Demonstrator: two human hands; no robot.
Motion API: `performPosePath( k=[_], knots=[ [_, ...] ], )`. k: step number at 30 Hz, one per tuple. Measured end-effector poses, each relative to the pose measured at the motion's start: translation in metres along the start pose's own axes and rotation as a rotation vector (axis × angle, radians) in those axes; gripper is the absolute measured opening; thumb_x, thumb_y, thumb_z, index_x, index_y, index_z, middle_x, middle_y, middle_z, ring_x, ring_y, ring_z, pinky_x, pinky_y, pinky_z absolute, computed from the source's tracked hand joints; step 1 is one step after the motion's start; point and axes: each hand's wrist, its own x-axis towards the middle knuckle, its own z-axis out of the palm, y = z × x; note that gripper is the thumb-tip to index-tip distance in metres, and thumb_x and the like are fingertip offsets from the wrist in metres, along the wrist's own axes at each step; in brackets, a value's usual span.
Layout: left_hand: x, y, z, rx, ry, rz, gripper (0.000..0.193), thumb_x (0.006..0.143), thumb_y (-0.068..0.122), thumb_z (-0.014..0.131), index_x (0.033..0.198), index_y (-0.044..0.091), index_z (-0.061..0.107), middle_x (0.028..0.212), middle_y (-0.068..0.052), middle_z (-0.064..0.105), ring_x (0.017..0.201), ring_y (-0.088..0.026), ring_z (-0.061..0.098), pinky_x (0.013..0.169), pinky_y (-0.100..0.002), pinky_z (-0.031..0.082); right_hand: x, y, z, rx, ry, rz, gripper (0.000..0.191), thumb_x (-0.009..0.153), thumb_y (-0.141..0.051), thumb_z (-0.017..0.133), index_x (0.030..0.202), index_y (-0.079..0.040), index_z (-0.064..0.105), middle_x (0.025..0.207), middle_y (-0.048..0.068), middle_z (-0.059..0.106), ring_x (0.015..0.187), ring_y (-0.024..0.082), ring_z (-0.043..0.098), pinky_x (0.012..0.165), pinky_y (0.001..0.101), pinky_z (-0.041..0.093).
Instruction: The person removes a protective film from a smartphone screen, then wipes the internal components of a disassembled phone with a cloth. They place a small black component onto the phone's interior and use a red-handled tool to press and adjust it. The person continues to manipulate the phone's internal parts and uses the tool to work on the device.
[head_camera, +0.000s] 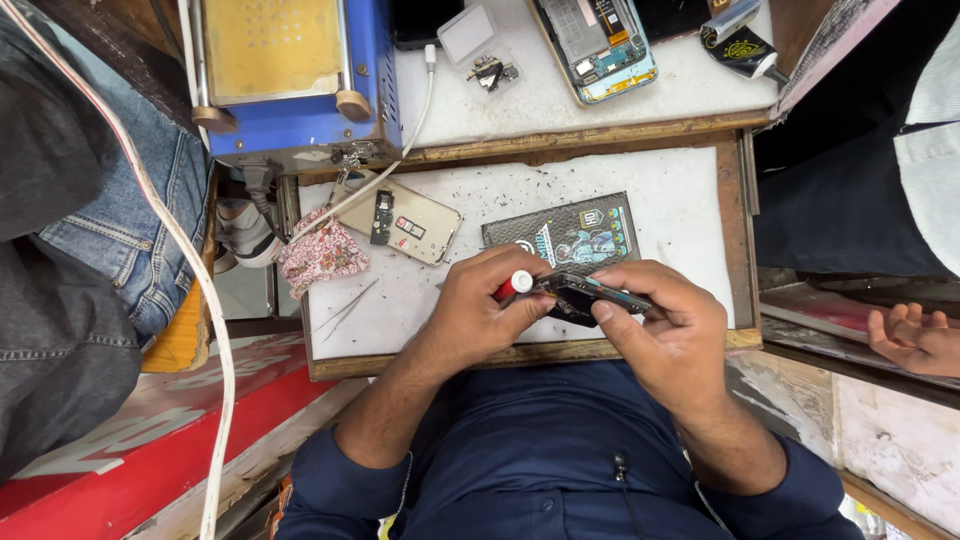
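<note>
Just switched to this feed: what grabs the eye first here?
At centre, the left hand grips a red-and-white tool against a dark opened phone that the right hand steadies over the white work mat. Behind them lie a gold phone back with a white cable running to it, and a blue machine at upper left.

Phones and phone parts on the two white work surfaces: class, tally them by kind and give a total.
Opened phones: 2, one on the upper bench, one in the hands
Gold back covers: 1
Printed dark cards: 1
Total: 4
</note>
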Motion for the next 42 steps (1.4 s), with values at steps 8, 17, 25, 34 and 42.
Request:
performPosePath(
  k=[8, 17, 25, 34, 42],
  knots=[
    [0.012, -0.006, -0.004, 0.037, -0.097, -0.198, 0.032, 0.085, 0.016, 0.080, 0.115, 0.007, 0.072, 0.090, -0.011, 0.075, 0.079, -0.021, 0.074, 0.072, -0.031, 0.057, 0.005, 0.023, -0.008, 0.019, 0.110, 0.224, 0.029, 0.098, -0.001, 0.069, 0.125, 0.007, 0.069, 0.103, 0.010, 0.074, 0.089, 0.010, 0.067, 0.078, 0.0222, 0.055],
    [0.064, -0.034, 0.016, 0.538, -0.229, -0.283, 0.045, 0.086, 0.026, 0.077, 0.128, 0.017, 0.064, 0.097, -0.014, 0.076, 0.091, -0.035, 0.073, 0.078, -0.048, 0.056, 0.047, 0.059, -0.014, -0.493, 0.157, 0.179, 0.034, 0.096, -0.006, 0.071, 0.130, -0.003, 0.070, 0.104, 0.009, 0.078, 0.086, 0.007, 0.070, 0.068, 0.0208, 0.054],
    [0.026, -0.048, 0.000, 0.311, 0.105, -0.117, 0.045, 0.100, 0.009, 0.054, 0.144, 0.002, 0.047, 0.117, -0.014, 0.065, 0.089, -0.029, 0.067, 0.078, -0.041, 0.057, 0.043, 0.060, -0.016, -0.788, 0.143, 0.090, 0.028, 0.091, -0.010, 0.077, 0.118, -0.008, 0.076, 0.110, 0.009, 0.077, 0.080, 0.015, 0.069, 0.061, 0.0267, 0.052],
    [-0.034, -0.080, -0.070, 0.087, 0.484, -0.028, 0.058, 0.110, 0.009, 0.062, 0.150, 0.003, 0.020, 0.111, -0.017, 0.073, 0.099, -0.021, 0.076, 0.088, -0.031, 0.062, 0.036, 0.068, -0.010, -0.842, 0.111, -0.100, 0.024, 0.091, -0.008, 0.077, 0.115, -0.009, 0.076, 0.123, 0.008, 0.074, 0.095, 0.023, 0.066, 0.082, 0.0330, 0.055],
    [-0.043, -0.112, -0.067, 0.330, 0.527, 0.062, 0.060, 0.109, 0.006, 0.066, 0.151, 0.005, 0.024, 0.104, -0.016, 0.071, 0.094, -0.019, 0.074, 0.080, -0.028, 0.064, 0.034, 0.071, -0.011, -0.799, 0.123, -0.072, 0.020, 0.093, -0.007, 0.075, 0.113, -0.009, 0.076, 0.123, 0.008, 0.075, 0.091, 0.020, 0.065, 0.080, 0.0315, 0.055]
  ],
)
